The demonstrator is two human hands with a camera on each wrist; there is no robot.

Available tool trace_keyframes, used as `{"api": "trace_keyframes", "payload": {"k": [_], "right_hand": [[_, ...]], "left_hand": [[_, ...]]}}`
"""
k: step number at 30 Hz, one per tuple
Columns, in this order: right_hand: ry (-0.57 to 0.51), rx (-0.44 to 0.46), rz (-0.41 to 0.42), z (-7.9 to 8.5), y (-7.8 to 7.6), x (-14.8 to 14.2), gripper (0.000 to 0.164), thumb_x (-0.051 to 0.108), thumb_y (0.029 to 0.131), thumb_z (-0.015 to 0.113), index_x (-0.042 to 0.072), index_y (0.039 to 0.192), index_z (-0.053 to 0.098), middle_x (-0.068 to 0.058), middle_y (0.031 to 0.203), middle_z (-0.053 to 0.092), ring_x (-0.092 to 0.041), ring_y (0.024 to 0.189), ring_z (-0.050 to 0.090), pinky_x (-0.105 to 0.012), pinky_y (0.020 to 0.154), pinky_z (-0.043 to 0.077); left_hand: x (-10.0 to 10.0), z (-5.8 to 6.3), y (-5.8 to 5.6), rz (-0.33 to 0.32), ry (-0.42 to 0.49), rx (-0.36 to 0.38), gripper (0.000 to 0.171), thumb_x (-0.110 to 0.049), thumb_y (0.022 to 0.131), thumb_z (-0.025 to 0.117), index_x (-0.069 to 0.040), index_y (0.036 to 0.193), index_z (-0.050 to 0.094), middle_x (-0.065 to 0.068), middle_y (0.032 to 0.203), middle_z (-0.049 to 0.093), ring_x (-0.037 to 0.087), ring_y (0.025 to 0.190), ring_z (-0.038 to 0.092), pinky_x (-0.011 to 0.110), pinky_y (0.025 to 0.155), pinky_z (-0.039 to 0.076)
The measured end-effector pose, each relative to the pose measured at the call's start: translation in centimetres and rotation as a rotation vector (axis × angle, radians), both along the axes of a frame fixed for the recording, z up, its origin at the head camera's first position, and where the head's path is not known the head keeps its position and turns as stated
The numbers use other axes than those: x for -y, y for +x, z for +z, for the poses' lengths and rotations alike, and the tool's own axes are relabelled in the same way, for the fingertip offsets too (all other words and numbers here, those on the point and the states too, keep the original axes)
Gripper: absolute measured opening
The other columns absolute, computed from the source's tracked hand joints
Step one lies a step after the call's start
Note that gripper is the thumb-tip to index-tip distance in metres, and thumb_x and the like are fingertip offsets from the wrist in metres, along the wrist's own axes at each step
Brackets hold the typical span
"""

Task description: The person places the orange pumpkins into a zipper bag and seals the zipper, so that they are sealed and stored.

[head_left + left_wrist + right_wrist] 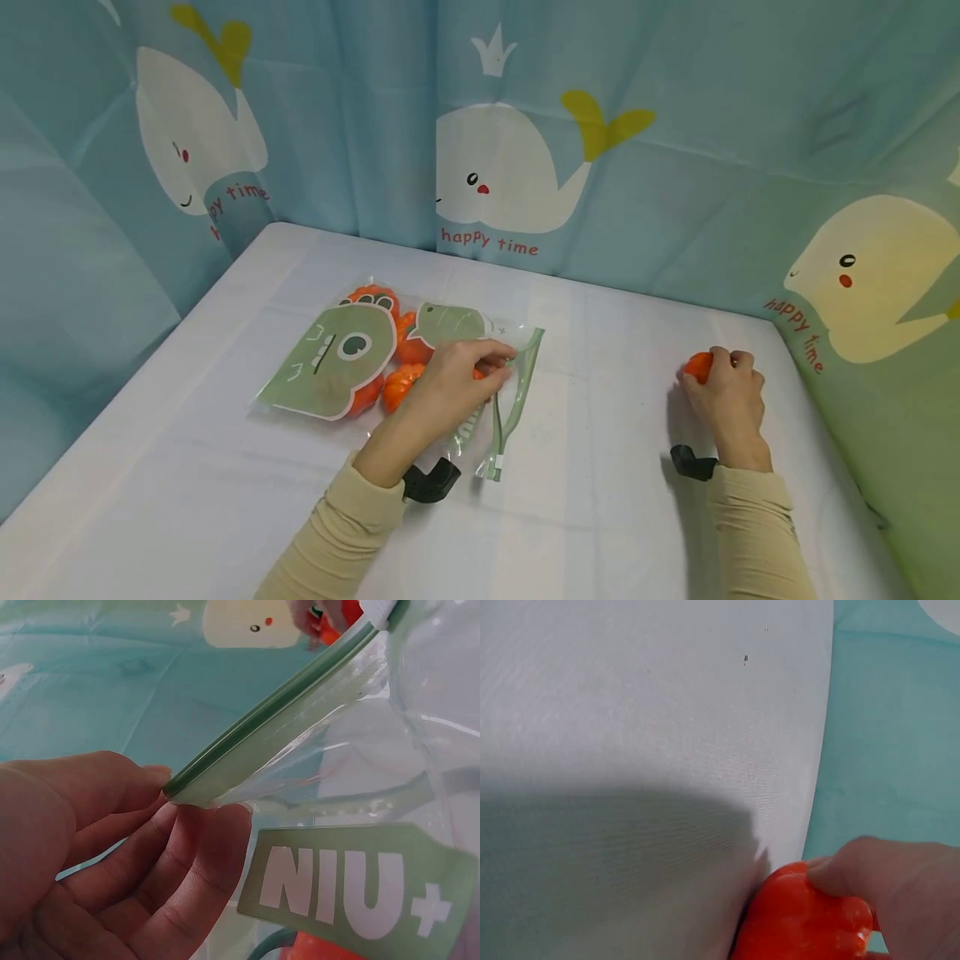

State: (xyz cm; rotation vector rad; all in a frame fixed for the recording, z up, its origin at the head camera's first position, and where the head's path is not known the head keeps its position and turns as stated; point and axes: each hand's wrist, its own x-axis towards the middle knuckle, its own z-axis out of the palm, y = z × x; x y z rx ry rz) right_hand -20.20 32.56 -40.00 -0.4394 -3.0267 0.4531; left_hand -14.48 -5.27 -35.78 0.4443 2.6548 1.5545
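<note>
A clear zip bag (322, 367) with green cartoon prints lies on the left of the table, its zip end towards the right. Several small orange pumpkins (401, 386) show inside through the plastic. My left hand (450, 383) pinches the green zip edge (255, 735) of the bag between thumb and fingers, and the mouth gapes on that side. Far to the right, my right hand (729, 396) grips another small orange pumpkin (802, 919), thumb on its side. In the right wrist view the pumpkin is close over the tabletop; its lower part is cut off by the frame.
The white table (600, 467) has its back edge against a blue curtain (360, 125) printed with whales. Its right edge runs close beside the right hand. A black wrist mount (431, 482) sits at the left wrist, another (692, 462) at the right.
</note>
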Motion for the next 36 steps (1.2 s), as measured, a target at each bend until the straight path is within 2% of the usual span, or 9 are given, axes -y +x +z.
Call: {"api": "trace_keyframes", "payload": {"k": [12,26,36], "right_hand": [[0.04,-0.082,0.135,-0.2,0.3,1.4,0.05,0.023,0.093,0.058,-0.005,0.132,0.045,-0.037,0.138,0.034,-0.057,0.119,0.036,-0.071,0.085,0.046],[0.036,-0.151,0.176,-0.4,0.5,2.4,0.04,0.016,0.092,0.061,-0.004,0.124,0.048,-0.036,0.132,0.04,-0.055,0.113,0.042,-0.069,0.084,0.048],[-0.002,-0.214,0.254,0.0,1.1,4.4,0.04,0.013,0.091,0.064,-0.003,0.125,0.05,-0.034,0.133,0.042,-0.053,0.114,0.044,-0.07,0.082,0.05]], "left_hand": [[-0.1,0.0,0.0,-0.005,0.006,-0.006,0.024,-0.015,0.093,0.068,-0.012,0.116,0.072,-0.002,0.099,0.072,0.012,0.088,0.064,0.019,0.073,0.055],[0.1,0.0,0.0,-0.007,-0.007,-0.02,0.024,-0.015,0.093,0.068,-0.012,0.116,0.072,-0.002,0.097,0.072,0.011,0.088,0.064,0.021,0.075,0.055],[0.1,0.0,0.0,-0.004,-0.011,-0.021,0.024,-0.016,0.093,0.068,-0.013,0.116,0.072,-0.003,0.098,0.072,0.011,0.088,0.064,0.022,0.076,0.056]]}}
